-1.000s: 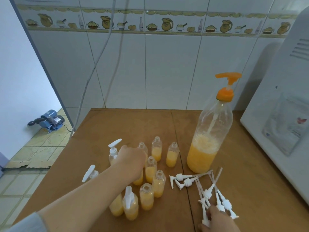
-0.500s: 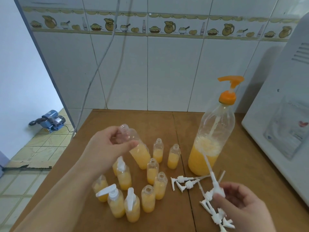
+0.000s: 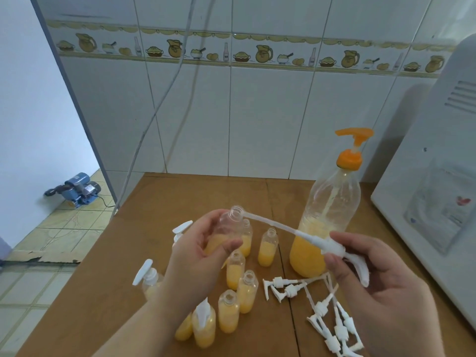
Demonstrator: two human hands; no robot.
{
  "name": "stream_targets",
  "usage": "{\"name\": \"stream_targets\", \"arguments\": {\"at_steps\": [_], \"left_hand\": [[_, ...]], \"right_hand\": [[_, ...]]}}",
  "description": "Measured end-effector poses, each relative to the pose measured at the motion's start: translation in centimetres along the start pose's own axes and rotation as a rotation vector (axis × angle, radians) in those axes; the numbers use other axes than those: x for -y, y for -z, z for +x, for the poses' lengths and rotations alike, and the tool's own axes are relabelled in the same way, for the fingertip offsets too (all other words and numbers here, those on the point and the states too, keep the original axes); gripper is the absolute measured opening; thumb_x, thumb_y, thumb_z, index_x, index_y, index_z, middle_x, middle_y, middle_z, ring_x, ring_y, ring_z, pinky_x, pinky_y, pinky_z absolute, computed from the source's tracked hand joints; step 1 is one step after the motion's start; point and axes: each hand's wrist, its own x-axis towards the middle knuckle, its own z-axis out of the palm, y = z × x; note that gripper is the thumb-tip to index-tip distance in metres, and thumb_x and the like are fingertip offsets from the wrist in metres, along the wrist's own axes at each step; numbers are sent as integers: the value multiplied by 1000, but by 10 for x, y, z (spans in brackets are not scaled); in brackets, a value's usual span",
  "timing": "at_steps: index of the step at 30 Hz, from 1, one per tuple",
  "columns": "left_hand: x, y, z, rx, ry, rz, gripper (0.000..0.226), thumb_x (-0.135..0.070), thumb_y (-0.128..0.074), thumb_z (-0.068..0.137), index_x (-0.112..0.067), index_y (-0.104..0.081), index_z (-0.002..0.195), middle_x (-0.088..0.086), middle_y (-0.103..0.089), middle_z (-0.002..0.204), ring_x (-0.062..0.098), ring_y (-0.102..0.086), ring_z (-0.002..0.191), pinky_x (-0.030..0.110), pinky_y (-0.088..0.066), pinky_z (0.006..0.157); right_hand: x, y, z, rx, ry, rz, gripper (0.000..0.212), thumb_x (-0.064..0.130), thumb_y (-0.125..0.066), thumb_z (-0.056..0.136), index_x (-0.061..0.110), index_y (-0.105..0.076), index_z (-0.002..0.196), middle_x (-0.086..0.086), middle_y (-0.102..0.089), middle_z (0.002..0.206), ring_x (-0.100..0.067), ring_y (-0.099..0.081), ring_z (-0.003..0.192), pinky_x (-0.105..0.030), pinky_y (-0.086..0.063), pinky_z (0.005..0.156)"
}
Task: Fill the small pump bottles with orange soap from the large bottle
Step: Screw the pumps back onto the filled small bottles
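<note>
left grip (image 3: 203, 249) grasps 1 tilted bottle (image 3: 226, 234) | right grip (image 3: 371, 276) pinches 1 pump (image 3: 332, 247), tube tip at bottle mouth | big bottle (image 3: 327, 222) behind right grip | bench (image 3: 108, 279): about 6 loose pumps (image 3: 322, 310) below right grip

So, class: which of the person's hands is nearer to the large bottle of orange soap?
Right. The right hand, holding a white pump, sits just in front of the large bottle. The left hand, gripping a small bottle, is farther off to its left.
</note>
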Motion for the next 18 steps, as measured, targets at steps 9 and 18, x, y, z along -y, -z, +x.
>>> {"name": "stream_targets", "arguments": {"at_steps": [9, 18], "left_hand": [[-1, 5, 0, 22, -96, 203, 52, -47, -66, 70, -33, -59, 119, -22, -66, 104, -5, -58, 102, 4, -41, 83], [-5, -2, -6, 220, -421, 533, 46, -62, -52, 83, -42, -46, 124, -36, -52, 112, -6, -51, 108, 8, -39, 92]], "right_hand": [[-2, 8, 4, -80, 174, -166, 19, 29, -68, 80, 23, -67, 99, 20, -61, 95, 4, -59, 88, 1, -39, 74], [7, 19, 31, 210, 219, -218, 26, 18, -70, 83, 33, -66, 104, 21, -63, 99, -2, -62, 92, -9, -47, 79]]}}
